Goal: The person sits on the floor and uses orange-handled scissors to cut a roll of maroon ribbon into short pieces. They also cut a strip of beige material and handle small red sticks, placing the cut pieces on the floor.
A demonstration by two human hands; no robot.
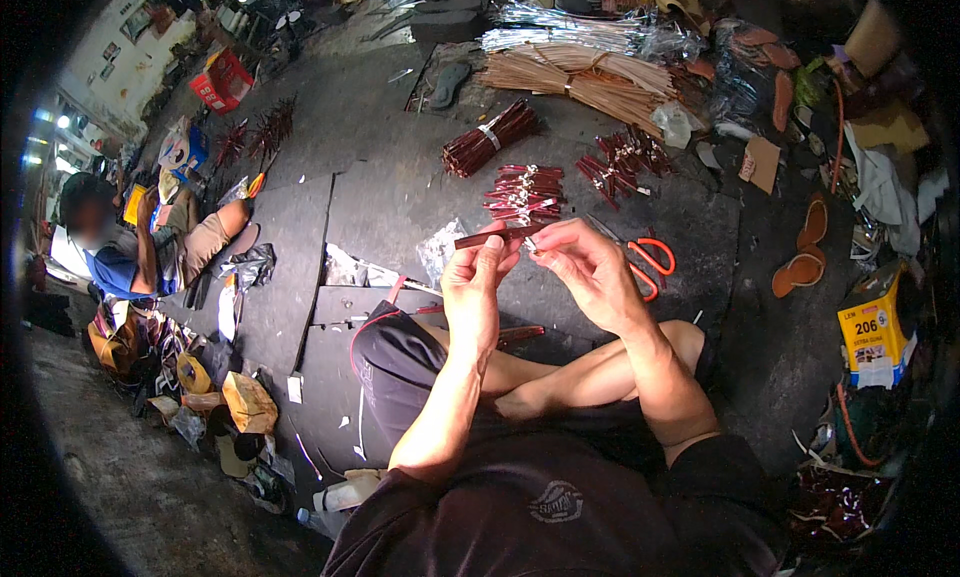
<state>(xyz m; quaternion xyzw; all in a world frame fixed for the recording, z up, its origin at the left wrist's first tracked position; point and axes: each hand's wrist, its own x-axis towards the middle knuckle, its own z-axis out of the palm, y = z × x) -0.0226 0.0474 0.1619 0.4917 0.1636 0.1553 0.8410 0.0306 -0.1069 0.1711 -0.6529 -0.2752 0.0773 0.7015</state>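
My left hand (472, 289) pinches a short dark red strap (514, 233) between thumb and fingers, above my crossed legs. Fingertips of my right hand (590, 275) close together at the strap's right end, on a small pale or shiny bit too small to make out. Just beyond both hands lies a stack of dark red straps with shiny metal parts (522, 189). Scissors with orange handles (655, 260) rest on the floor right beside my right hand, their blades partly hidden by it.
Farther off lie a tied bundle of dark strips (488, 139), a loose pile of red straps (640, 155) and tan strips (580, 77). Brown sandal soles (800, 269) and a yellow box (875, 327) stand right. At left, another person (140, 242) sits near bags and boxes.
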